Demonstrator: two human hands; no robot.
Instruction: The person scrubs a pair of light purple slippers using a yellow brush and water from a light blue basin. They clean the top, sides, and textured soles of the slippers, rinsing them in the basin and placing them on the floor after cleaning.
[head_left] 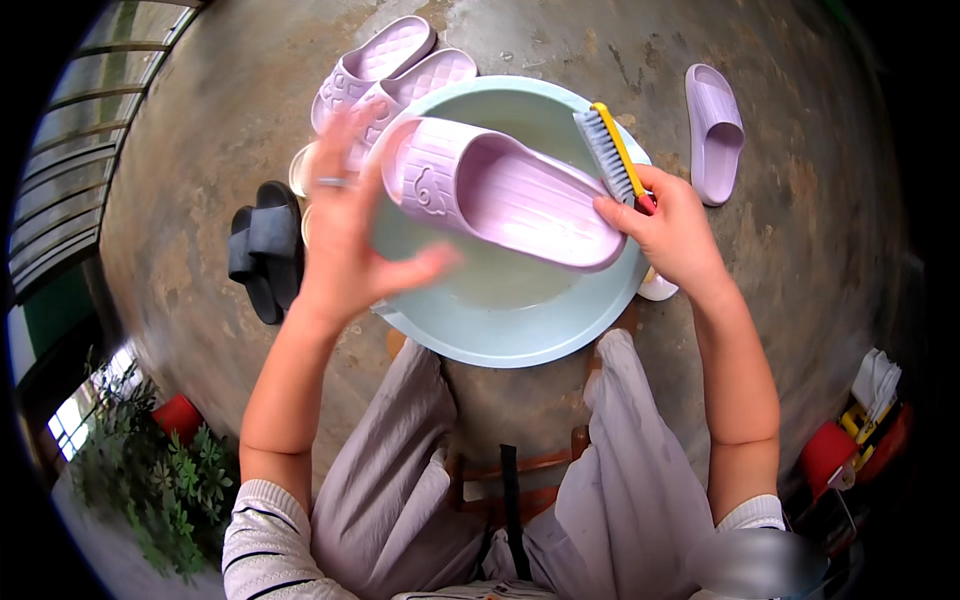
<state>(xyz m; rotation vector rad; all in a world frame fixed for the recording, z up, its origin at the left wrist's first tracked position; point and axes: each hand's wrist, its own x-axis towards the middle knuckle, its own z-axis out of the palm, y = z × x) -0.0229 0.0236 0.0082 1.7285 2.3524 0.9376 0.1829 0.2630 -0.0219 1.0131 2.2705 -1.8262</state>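
Note:
Over a pale blue basin (520,345) of cloudy water, a lilac slide sandal (530,205) is held tilted, toe end to the left. My right hand (670,225) grips its heel with the thumb on top, and the same hand holds a scrubbing brush (612,150) with a yellow back and grey-white bristles. The brush stands upright beside the sandal. My left hand (350,230), blurred by motion, is open with fingers spread near the sandal's toe; a ring shows on one finger. Whether it touches the sandal I cannot tell.
A pair of lilac slides (385,75) lies beyond the basin, and a single lilac slide (715,135) at the far right. Dark slides (272,245) sit left of the basin. Leafy plants (160,470) stand lower left, a red container (828,458) lower right, metal railing (75,180) far left.

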